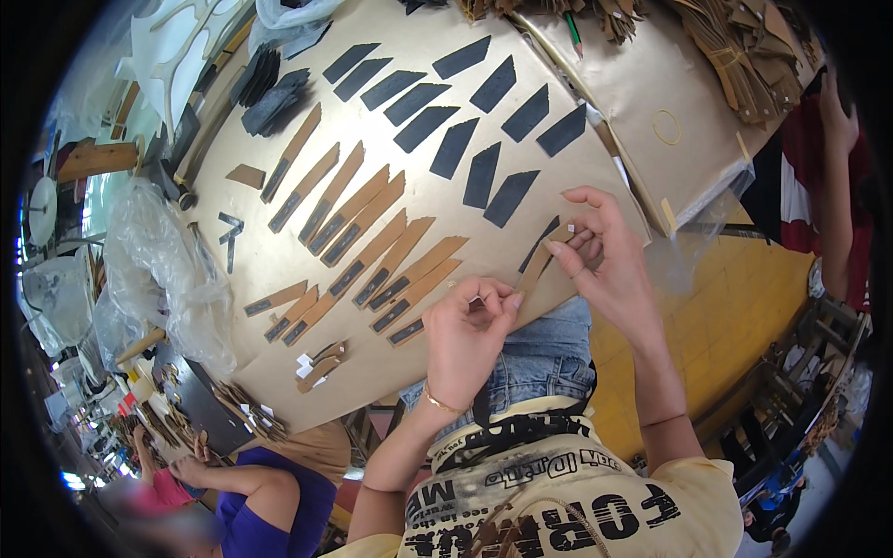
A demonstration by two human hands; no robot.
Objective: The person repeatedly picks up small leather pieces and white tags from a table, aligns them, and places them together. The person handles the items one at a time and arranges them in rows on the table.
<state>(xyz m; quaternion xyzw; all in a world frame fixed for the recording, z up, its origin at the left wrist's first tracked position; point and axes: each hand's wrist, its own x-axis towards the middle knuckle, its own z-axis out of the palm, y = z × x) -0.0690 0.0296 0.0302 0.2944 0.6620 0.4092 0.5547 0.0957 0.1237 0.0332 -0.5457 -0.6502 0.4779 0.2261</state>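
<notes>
Between my two hands, at the near edge of the table, is a short brown leather-like strip [533, 270]. My left hand [462, 335] pinches its lower end between thumb and forefinger. At its upper end my right hand [600, 256] is closed on it with thumb and fingers, and a small white tag shows by the fingertips. A narrow black piece [537, 244] lies just beside the strip. Left of my hands, brown strips with black patches [372, 246] are laid out in slanting rows. Farther off are several black slanted pieces [451, 147].
Brown paper covers the table [279, 372]. Stacked black pieces [270, 98] and crumpled clear plastic [163, 279] stand at the left. Bundles of brown strips [735, 56] and a green pencil [574, 35] lie at the far right. Other people sit lower left [270, 502] and right [842, 195].
</notes>
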